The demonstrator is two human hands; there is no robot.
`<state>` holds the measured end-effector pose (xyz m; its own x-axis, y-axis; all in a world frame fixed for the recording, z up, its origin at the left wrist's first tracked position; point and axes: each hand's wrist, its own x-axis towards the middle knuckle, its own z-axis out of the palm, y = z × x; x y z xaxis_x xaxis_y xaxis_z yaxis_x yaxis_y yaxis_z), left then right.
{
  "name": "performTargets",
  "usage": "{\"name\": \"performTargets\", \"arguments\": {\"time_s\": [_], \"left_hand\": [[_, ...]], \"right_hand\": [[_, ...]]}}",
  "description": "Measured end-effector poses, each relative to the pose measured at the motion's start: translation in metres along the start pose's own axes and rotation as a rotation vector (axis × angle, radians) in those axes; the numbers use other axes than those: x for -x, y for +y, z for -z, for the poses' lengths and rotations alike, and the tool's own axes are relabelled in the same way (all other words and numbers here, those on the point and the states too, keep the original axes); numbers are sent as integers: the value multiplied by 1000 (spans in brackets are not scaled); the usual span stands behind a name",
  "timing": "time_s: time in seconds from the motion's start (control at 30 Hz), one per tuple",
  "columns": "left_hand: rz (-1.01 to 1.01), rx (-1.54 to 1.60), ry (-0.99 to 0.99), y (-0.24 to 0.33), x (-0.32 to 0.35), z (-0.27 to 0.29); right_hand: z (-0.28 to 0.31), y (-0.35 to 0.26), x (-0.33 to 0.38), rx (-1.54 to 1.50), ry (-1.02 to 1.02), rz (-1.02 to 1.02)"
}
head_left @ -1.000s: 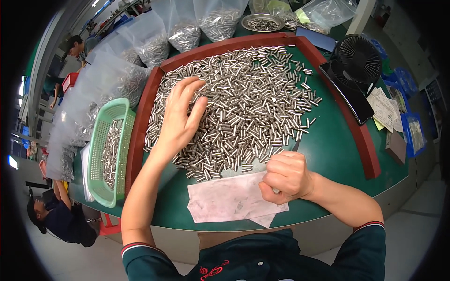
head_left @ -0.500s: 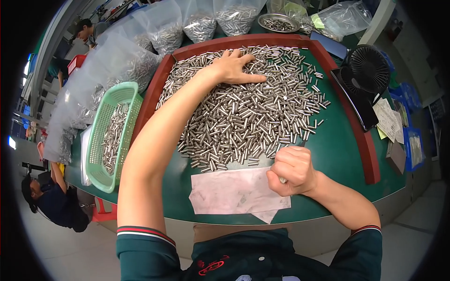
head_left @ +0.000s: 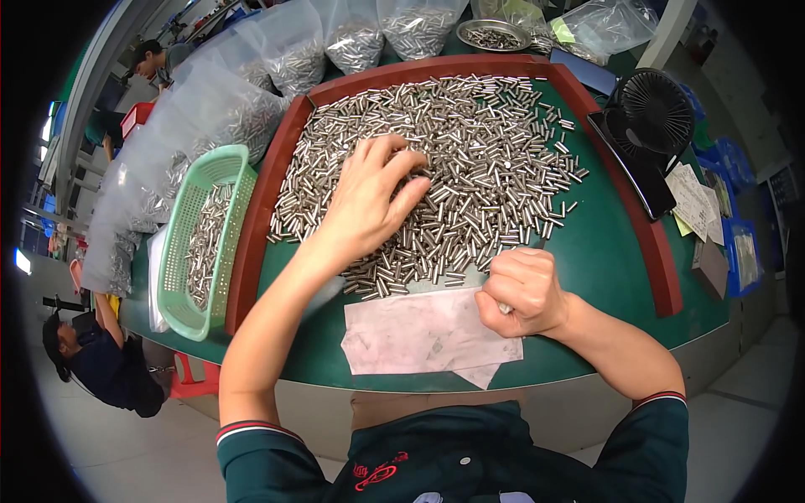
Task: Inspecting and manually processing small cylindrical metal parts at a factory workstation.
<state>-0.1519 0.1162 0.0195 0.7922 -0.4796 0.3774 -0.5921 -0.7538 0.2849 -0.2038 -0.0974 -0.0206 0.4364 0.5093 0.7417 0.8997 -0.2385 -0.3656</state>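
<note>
A broad layer of small silvery metal pins (head_left: 470,184) covers the middle of the green table. Over its left part is my left hand (head_left: 369,193), palm down, fingers bent and apart, the tips touching the pins; what lies under the palm is hidden. My right hand (head_left: 524,293) is closed in a fist at the near right edge of the pile. A small silvery end shows between its thumb and fingers, like the pins on the table. Beneath and left of that fist lies a stained pale pink cloth (head_left: 419,335).
A dark red raised frame (head_left: 277,168) borders the pins. Left of it stands a green perforated basket (head_left: 168,268) with more pins. Clear bags of pins (head_left: 352,46) line the back, beside a round metal dish (head_left: 495,35). A black fan (head_left: 654,113) stands at right.
My left hand has moved back toward me and a little left across the pins, its fingers now more bent. The right fist stays nearly where it was.
</note>
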Motion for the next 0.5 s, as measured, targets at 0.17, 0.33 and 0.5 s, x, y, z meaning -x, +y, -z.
{"name": "performTargets", "arguments": {"time_s": [0.17,0.33,0.5], "left_hand": [[41,-116,-45,9,35,5],[82,-62,-8,0,53,2],[88,18,87,-7,57,2]], "right_hand": [[0,4,-1,27,14,13],[5,8,-6,58,82,74],[16,25,-10,138,126,83]]}}
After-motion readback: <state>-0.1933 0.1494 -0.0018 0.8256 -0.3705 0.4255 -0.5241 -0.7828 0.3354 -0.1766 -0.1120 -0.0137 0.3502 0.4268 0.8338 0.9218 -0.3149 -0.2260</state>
